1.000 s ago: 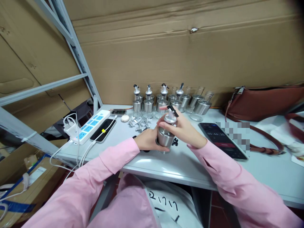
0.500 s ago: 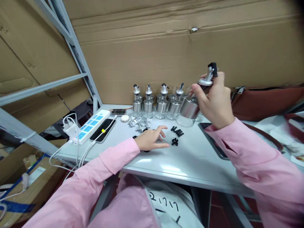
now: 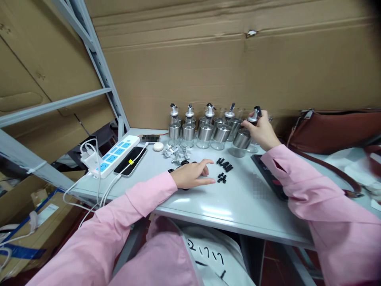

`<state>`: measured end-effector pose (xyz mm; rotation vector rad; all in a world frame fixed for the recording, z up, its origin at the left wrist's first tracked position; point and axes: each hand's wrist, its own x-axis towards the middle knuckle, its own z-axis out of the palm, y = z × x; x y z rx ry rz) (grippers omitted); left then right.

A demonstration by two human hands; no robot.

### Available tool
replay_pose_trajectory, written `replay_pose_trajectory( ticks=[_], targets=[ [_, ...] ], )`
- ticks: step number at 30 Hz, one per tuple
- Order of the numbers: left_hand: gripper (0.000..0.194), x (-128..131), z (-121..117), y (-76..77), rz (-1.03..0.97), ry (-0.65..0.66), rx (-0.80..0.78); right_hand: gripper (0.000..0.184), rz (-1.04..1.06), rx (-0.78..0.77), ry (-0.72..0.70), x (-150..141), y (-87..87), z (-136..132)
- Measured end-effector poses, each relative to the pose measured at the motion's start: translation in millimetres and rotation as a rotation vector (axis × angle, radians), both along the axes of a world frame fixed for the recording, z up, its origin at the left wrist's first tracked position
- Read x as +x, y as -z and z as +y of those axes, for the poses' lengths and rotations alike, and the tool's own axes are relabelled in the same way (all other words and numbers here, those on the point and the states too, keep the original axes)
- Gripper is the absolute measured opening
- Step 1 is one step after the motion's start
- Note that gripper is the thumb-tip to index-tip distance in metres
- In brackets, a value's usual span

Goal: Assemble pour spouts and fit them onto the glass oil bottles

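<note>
"Held unit?"

"Clear glass bottle with brushed-steel sleeve [image 3: 241,139], gripped at the neck, leaning right. Silver pour spout with black flip cap [image 3: 254,116] is fitted. Position: right end of the front row."

"Adjacent units?"

"Four matching spouted bottles [image 3: 188,132], standing to its left."

"Loose components?"

"Silver spout pieces [image 3: 177,153], heaped before the bottles. Slim black plastic strips [image 3: 225,164] and small black plugs [image 3: 222,178], in separate clusters, lying right of the heap."

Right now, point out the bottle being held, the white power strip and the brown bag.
Held bottle [image 3: 241,139]: head view, on its metal sleeve.
White power strip [image 3: 116,154]: head view, on the middle of its socket face.
Brown bag [image 3: 330,133]: head view, on its front side.
</note>
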<state>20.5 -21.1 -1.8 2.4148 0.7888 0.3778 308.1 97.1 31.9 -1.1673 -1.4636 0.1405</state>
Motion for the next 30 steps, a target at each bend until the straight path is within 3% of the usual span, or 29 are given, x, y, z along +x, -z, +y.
replay_pose_trajectory(
  ticks=[4,7,11,17,22,26,30],
  targets=[
    [0.057,0.4,-0.7,-1.3,0.013,-0.002,0.0,0.05,0.007,-0.199,0.122,-6.0,1.9,12.0],
    [0.056,0.4,-0.8,-2.2,0.02,-0.008,-0.006,0.067,-0.126,-0.159,0.09,-14.0,3.2,9.4],
    [0.054,0.3,-0.2,-2.0,0.024,-0.01,-0.005,0.072,-0.266,-0.118,0.066,-19.9,11.9,4.6],
    [0.048,0.8,-1.1,-2.5,0.013,0.008,0.029,0.081,-0.212,-0.127,0.056,-21.5,17.1,8.6],
    [0.03,0.2,-1.4,-2.7,-0.005,0.005,0.061,0.092,-0.07,-0.217,0.205,-34.6,10.4,0.9],
    [0.025,1.3,0.0,-3.3,-0.197,-0.032,-0.046,0.081,0.07,-0.066,0.238,-57.4,6.8,-21.1],
    [0.02,2.9,3.4,-6.4,-0.46,-0.134,-0.171,0.062,0.036,0.151,0.132,-87.3,9.6,-53.4]
  ],
)
